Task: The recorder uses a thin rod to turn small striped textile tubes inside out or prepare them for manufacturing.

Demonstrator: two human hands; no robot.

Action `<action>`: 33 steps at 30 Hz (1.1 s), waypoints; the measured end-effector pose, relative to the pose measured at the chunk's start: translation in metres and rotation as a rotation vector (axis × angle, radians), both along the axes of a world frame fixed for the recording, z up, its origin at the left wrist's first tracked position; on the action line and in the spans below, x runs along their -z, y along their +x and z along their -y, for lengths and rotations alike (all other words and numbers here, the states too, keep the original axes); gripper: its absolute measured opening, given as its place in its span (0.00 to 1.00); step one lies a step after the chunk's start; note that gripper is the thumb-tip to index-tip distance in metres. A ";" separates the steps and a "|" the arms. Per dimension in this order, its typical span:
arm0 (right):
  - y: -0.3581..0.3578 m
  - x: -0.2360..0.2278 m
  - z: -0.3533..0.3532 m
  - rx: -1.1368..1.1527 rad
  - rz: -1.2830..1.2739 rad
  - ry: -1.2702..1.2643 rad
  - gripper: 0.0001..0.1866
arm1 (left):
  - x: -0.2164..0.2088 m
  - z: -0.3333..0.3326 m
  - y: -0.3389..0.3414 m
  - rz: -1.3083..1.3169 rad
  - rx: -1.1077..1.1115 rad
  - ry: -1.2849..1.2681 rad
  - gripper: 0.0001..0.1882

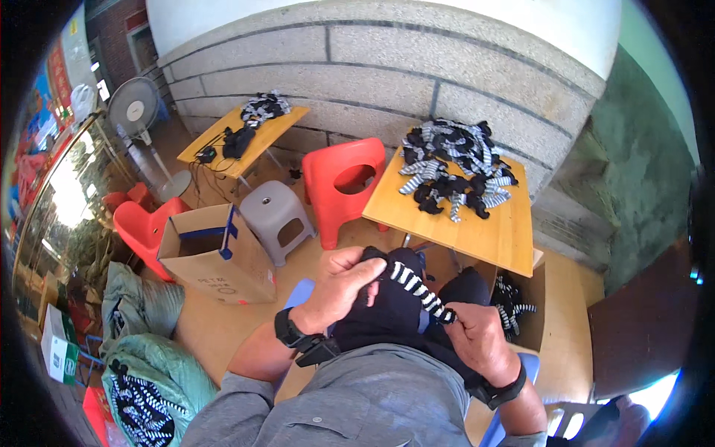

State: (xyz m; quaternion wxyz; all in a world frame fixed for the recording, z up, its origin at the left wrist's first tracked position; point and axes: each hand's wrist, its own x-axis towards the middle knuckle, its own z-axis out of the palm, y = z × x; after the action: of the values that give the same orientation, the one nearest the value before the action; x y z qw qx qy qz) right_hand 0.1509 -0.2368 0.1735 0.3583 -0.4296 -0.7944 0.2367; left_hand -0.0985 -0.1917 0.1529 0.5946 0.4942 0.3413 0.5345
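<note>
Stretched between my two hands, above my lap, is a narrow black-and-white striped knitted piece [418, 287], shaped like a sock, with black ends. Thumb and fingers of my left hand [339, 287] pinch its bunched black end. At its lower right end, my right hand [480, 335] grips the other black tip with curled fingers. A loose pile of similar striped pieces [454, 160] lies on the wooden table [447, 235] just ahead. More striped pieces [510, 305] sit in a cardboard box beside my right knee, partly under that table.
A red stool [328, 186], grey stool [275, 216] and open cardboard box [223, 276] stand ahead to the left. Farther back are a small table [279, 138] with knitwear and cables, and a fan [134, 112]. A green sack [171, 365] of striped pieces lies at lower left.
</note>
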 end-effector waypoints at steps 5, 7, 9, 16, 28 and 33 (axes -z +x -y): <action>0.028 -0.009 0.000 0.031 0.152 0.116 0.08 | -0.007 -0.004 0.011 0.059 0.078 -0.028 0.13; 0.038 -0.011 -0.002 0.032 0.290 0.181 0.09 | -0.004 -0.007 0.014 0.057 0.109 -0.053 0.13; 0.045 -0.017 -0.004 0.027 0.328 0.191 0.09 | -0.001 -0.009 0.016 0.047 0.151 -0.072 0.14; 0.056 0.001 -0.024 0.046 0.202 0.152 0.12 | -0.004 -0.016 0.041 -0.066 0.196 -0.182 0.14; 0.054 0.052 -0.078 0.089 -0.138 -0.084 0.12 | 0.028 -0.077 0.074 -0.051 0.043 -0.108 0.13; 0.062 0.065 -0.096 0.052 -0.178 -0.108 0.02 | 0.044 -0.099 0.070 -0.066 0.125 -0.215 0.14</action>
State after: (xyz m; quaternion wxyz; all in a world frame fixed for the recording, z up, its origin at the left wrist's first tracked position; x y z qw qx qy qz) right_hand 0.2130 -0.1409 0.1081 0.4096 -0.4461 -0.7342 0.3070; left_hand -0.0286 -0.0931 0.1094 0.6648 0.4652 0.3845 0.4403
